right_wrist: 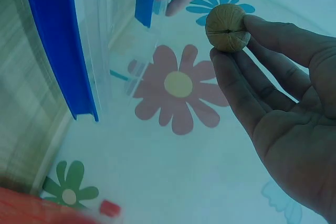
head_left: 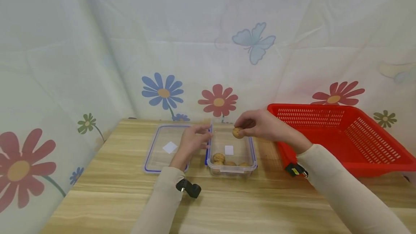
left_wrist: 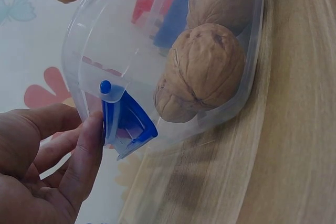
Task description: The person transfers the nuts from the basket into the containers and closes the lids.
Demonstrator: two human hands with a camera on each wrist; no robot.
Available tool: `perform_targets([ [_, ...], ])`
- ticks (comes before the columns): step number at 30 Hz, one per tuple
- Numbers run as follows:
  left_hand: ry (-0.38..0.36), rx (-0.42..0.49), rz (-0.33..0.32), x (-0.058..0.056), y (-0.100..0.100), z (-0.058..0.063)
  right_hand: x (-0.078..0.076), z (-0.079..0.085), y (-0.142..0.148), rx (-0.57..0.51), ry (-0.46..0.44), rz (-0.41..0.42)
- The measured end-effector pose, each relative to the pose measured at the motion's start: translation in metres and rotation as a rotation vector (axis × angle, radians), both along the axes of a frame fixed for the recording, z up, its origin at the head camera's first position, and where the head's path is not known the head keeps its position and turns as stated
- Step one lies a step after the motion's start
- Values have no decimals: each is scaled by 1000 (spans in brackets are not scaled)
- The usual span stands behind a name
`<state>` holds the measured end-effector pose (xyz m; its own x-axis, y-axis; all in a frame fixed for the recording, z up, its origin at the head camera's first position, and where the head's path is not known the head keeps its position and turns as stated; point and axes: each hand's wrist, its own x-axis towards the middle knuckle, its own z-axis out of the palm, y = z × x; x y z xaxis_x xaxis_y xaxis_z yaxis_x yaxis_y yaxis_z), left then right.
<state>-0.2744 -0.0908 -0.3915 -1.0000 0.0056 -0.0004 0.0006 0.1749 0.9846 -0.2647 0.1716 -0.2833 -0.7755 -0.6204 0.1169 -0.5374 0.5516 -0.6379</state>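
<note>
A clear plastic food container (head_left: pixel 248 154) with blue latches stands on the table, several walnuts (head_left: pixel 219 157) gathered at its near end. Over the container's right side, my right hand (head_left: pixel 263 125) pinches one walnut (right_wrist: pixel 227 27) between thumb and fingertips. My left hand (head_left: pixel 193 140) is at the container's left side, fingers loosely extended. In the left wrist view its fingertips (left_wrist: pixel 94 124) touch a blue latch (left_wrist: pixel 126 119) by the rim. A white square (head_left: pixel 229 150) shows through the container.
To the left lies a clear lid (head_left: pixel 152 151) with a blue seal and a white square (head_left: pixel 170 147). A large red plastic basket (head_left: pixel 325 169) stands on the right of the wooden table (head_left: pixel 227 205). A flower-printed curtain (head_left: pixel 195 57) hangs behind.
</note>
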Motion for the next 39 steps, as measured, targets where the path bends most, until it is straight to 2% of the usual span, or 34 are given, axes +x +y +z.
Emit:
perform_targets([
  [8, -2, -4, 3, -1, 0, -1, 3, -12, -10, -14, -43, 54],
  [20, -10, 7, 5, 0, 0, 0, 2, -37, -19, -25, -109, 73],
  [39, 1, 12, -3, 0, 0, -2, -6, -75, -26, 38, -110, 90],
])
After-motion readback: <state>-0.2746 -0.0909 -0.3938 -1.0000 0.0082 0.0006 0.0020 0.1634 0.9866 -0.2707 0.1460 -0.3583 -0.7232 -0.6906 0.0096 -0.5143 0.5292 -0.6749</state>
